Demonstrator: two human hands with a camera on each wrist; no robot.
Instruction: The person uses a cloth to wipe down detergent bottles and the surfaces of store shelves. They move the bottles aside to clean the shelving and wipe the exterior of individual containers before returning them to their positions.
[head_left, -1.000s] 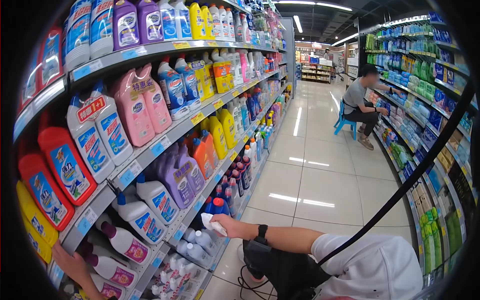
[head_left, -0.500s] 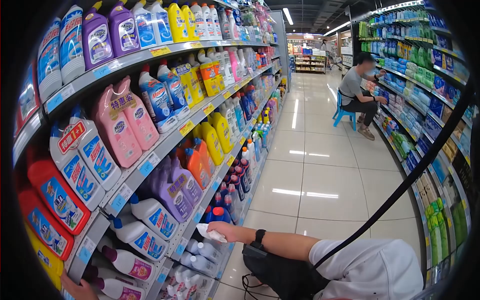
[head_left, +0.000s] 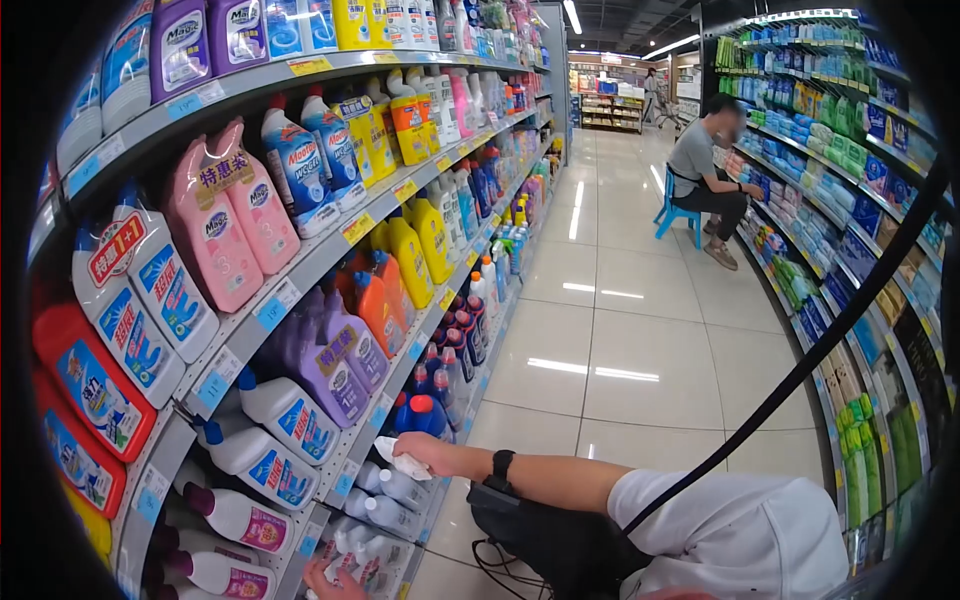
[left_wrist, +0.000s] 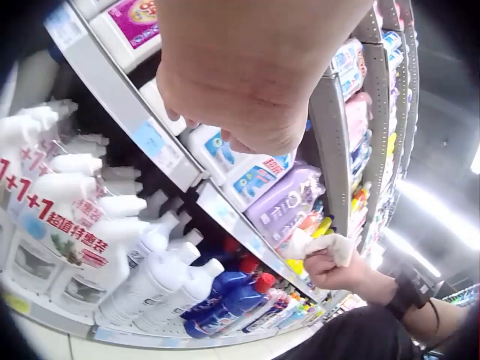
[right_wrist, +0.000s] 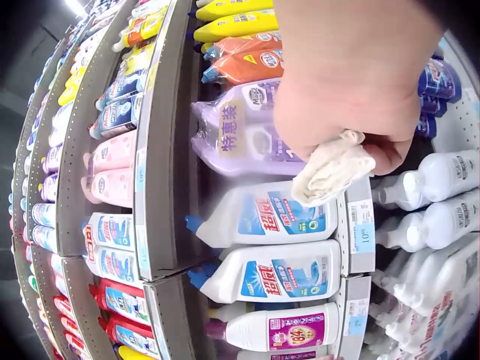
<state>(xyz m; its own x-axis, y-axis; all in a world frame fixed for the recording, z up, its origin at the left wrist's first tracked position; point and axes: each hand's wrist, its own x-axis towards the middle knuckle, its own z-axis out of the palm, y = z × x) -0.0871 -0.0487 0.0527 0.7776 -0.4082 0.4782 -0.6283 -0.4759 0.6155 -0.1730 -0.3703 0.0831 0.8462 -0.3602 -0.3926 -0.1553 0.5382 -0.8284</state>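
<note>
My right hand (head_left: 432, 453) pinches a crumpled white cloth (right_wrist: 330, 171) at the front edge of a lower shelf. Beside it in the right wrist view are white cleaner bottles (right_wrist: 289, 271) with blue labels and a purple twin pack (right_wrist: 240, 131). My left hand (head_left: 337, 583), low at the bottom edge of the head view, has loosely bent fingers and nothing visible in them. Its fingers are partly hidden in the left wrist view, where the hand overlaps the shelf of blue-labelled bottles. White bottle packs (left_wrist: 71, 210) stand on the bottom shelf nearby.
The shelf rack (head_left: 330, 235) runs along my left, packed with bottles. A person (head_left: 705, 165) sits on a blue stool (head_left: 680, 215) by the right-hand shelves. A black strap (head_left: 790, 375) crosses the view. A dark bag (head_left: 550, 525) and cable lie close beside my leg.
My left hand has left the yellow pack at far left and moved right along the lower shelf. My right hand still holds the cloth, slightly further left in view. The seated person's raised arm has come down.
</note>
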